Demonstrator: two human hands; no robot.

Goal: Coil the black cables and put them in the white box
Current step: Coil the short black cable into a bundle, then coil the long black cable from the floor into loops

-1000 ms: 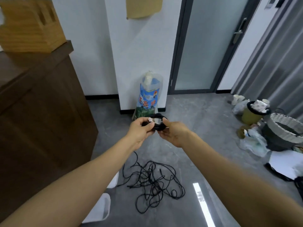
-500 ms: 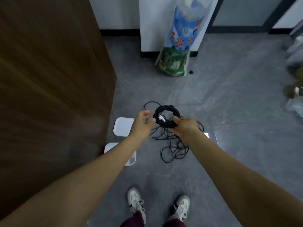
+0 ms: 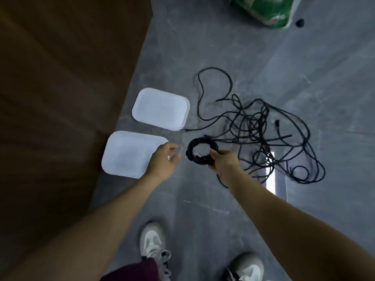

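right hand [image 3: 223,164] grips coiled black cable [image 3: 202,152] | left hand [image 3: 164,161] loosely spread, empty | tangled black cables [image 3: 263,130] beside white box [image 3: 129,154] (uncoiled)

A coil [image 3: 203,152] sits in the right hand [image 3: 224,164], with the left hand [image 3: 163,161] just beside it, above the floor [image 3: 203,199]. Two trays [image 3: 161,108] lie left beside the cabinet [image 3: 60,78]; loose cables [image 3: 263,130] sprawl right; a bag [image 3: 261,9] stands beyond.

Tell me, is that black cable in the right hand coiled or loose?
Coiled: the cable forms a tight round ring gripped by the right hand, unlike the loose tangle on the floor.
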